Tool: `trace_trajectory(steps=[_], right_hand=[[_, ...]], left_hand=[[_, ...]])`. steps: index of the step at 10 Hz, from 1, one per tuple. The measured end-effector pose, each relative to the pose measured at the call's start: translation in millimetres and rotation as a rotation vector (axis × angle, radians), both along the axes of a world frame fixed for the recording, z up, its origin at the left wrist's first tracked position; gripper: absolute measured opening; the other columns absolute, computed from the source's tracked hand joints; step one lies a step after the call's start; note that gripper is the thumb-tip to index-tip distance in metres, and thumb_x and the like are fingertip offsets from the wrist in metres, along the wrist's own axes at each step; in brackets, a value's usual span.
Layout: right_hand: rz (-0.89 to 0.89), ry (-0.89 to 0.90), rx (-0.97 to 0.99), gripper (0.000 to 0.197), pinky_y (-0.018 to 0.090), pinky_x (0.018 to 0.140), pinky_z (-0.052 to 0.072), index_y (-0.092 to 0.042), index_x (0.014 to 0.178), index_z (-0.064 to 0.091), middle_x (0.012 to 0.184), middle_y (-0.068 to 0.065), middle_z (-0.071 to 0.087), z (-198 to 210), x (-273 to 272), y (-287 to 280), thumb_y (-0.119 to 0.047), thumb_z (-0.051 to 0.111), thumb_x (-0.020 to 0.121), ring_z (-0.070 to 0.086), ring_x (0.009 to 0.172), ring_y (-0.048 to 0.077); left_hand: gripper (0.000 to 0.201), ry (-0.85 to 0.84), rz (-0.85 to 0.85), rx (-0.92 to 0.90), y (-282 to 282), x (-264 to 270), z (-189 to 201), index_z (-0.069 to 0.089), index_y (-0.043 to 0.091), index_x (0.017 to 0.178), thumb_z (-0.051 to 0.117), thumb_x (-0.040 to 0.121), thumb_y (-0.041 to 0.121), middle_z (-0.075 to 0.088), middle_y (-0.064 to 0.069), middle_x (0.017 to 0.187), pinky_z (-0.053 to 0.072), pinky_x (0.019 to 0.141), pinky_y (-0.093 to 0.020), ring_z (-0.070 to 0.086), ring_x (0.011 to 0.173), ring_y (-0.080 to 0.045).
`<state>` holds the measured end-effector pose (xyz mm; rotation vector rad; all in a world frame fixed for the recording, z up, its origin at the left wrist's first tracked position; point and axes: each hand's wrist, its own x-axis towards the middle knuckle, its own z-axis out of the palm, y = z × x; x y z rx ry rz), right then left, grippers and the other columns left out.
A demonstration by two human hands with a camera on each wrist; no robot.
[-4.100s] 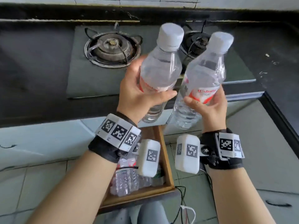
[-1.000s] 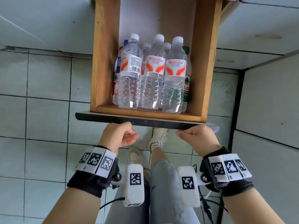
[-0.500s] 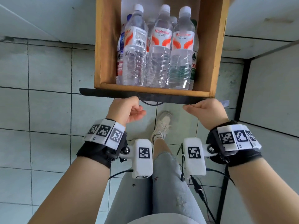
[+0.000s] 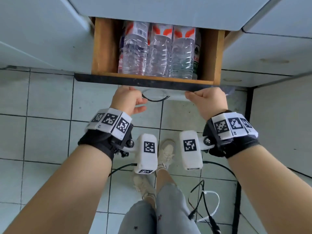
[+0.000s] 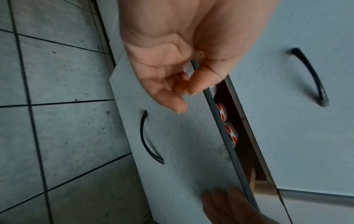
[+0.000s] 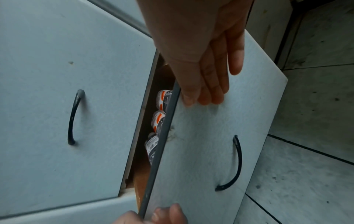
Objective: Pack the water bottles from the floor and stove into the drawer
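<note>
The wooden drawer (image 4: 103, 48) stands about half open under the pale cabinet front. Several clear water bottles (image 4: 158, 53) with orange-and-white labels lie packed side by side in it, their caps hidden under the cabinet. My left hand (image 4: 128, 100) pinches the dark top edge of the drawer front (image 4: 152, 84), thumb inside and curled fingers outside, as the left wrist view shows at the left hand (image 5: 172, 68). My right hand (image 4: 207, 100) presses its straight fingers (image 6: 203, 84) flat on the drawer front (image 6: 201, 144). Bottle labels (image 6: 160, 119) show through the gap.
A curved black handle (image 5: 147, 139) sits on the drawer front, and the drawer above has its own handle (image 6: 73, 118). Below me are grey floor tiles, my legs and shoes (image 4: 165, 152), and loose cables (image 4: 202, 200) at the right.
The drawer has slid further into the cabinet under both hands, and the bottle caps have gone out of sight. Four seconds ago each hand held a bottle above the stove.
</note>
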<state>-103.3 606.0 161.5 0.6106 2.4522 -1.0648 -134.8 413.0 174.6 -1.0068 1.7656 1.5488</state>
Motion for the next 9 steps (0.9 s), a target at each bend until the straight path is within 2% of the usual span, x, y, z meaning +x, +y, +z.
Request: trace_trajectory(steps=[1, 2, 3, 4, 5, 6, 7, 8, 9], right_hand=[[0.005, 0.004, 0.02, 0.056, 0.029, 0.047, 0.021, -0.015, 0.042, 0.027, 0.027, 0.0, 0.029, -2.9, -30.6, 7.4, -0.034, 0.059, 0.084, 0.021, 0.042, 0.016], [0.02, 0.024, 0.009, 0.05, 0.026, 0.051, 0.024, 0.0, 0.049, 0.051, 0.03, 0.001, 0.03, -5.4, -62.1, 16.5, -0.036, 0.058, 0.084, 0.024, 0.042, 0.015], [0.027, 0.07, 0.02, 0.049, 0.026, 0.051, 0.025, 0.012, 0.076, 0.063, 0.036, 0.005, 0.034, -8.6, -89.1, 23.1, -0.036, 0.057, 0.084, 0.025, 0.045, 0.014], [0.046, 0.095, 0.052, 0.047, 0.027, 0.049, 0.024, 0.012, 0.083, 0.063, 0.041, 0.006, 0.036, -9.1, -115.9, 26.4, -0.034, 0.055, 0.085, 0.03, 0.042, 0.013], [0.089, 0.103, 0.083, 0.042, 0.03, 0.048, 0.024, 0.008, 0.081, 0.065, 0.044, 0.01, 0.039, -8.9, -134.9, 26.9, -0.032, 0.052, 0.087, 0.034, 0.047, 0.019], [0.083, 0.108, 0.093, 0.041, 0.026, 0.045, 0.024, 0.007, 0.078, 0.064, 0.038, 0.006, 0.044, -12.3, -136.5, 24.9, -0.03, 0.049, 0.088, 0.034, 0.048, 0.02], [0.09, 0.068, 0.125, 0.038, 0.027, 0.05, 0.027, 0.004, 0.091, 0.065, 0.064, 0.015, 0.051, -12.0, -131.6, 20.2, -0.027, 0.042, 0.091, 0.044, 0.067, 0.027], [0.032, 0.038, 0.095, 0.032, 0.027, 0.074, 0.039, -0.011, 0.115, 0.061, 0.111, 0.013, 0.065, -7.4, -123.9, 10.5, -0.023, 0.042, 0.092, 0.056, 0.101, 0.027], [-0.084, -0.002, -0.02, 0.041, 0.021, 0.081, 0.037, -0.015, 0.13, 0.046, 0.124, 0.002, 0.062, -0.8, -110.8, 2.7, -0.02, 0.048, 0.09, 0.055, 0.114, 0.021]], left_hand=[[0.026, 0.037, -0.006, -0.02, 7.7, -27.9, -3.5, 0.043, 0.009, 0.096, 0.038, 0.08, -0.012, 0.048, -0.002, 0.074, 0.052, 0.053, -0.022, 0.062, 0.078, -0.014], [0.025, 0.072, -0.029, -0.048, 15.8, -58.5, -4.8, 0.044, 0.011, 0.09, 0.037, 0.081, -0.012, 0.046, -0.002, 0.076, 0.052, 0.053, -0.022, 0.061, 0.077, -0.014], [0.028, 0.11, -0.063, -0.064, 21.1, -84.0, -7.3, 0.043, 0.014, 0.081, 0.037, 0.08, -0.013, 0.046, -0.001, 0.077, 0.053, 0.05, -0.02, 0.061, 0.074, -0.012], [0.032, 0.155, -0.084, -0.075, 26.7, -107.3, -10.6, 0.041, 0.017, 0.074, 0.037, 0.077, -0.015, 0.045, -0.001, 0.077, 0.052, 0.048, -0.019, 0.06, 0.072, -0.01], [0.034, 0.171, -0.068, -0.077, 32.8, -127.0, -13.5, 0.038, 0.017, 0.071, 0.035, 0.076, -0.017, 0.044, -0.001, 0.077, 0.051, 0.049, -0.021, 0.059, 0.069, -0.01], [0.034, 0.151, -0.06, -0.063, 36.0, -132.5, -18.5, 0.033, 0.019, 0.074, 0.038, 0.077, -0.014, 0.045, -0.002, 0.08, 0.052, 0.053, -0.025, 0.061, 0.07, -0.012], [0.032, 0.157, -0.108, -0.01, 35.8, -123.8, -19.9, 0.033, 0.019, 0.092, 0.044, 0.076, -0.007, 0.051, -0.003, 0.08, 0.051, 0.056, -0.027, 0.062, 0.071, -0.016], [0.026, 0.176, -0.143, 0.03, 32.4, -117.6, -12.9, 0.042, 0.019, 0.094, 0.046, 0.079, -0.001, 0.055, -0.001, 0.081, 0.049, 0.058, -0.026, 0.061, 0.07, -0.014], [0.02, 0.142, -0.112, 0.109, 25.3, -107.2, -4.1, 0.051, 0.02, 0.079, 0.046, 0.083, 0.001, 0.057, 0.002, 0.077, 0.047, 0.06, -0.025, 0.06, 0.067, -0.012]])
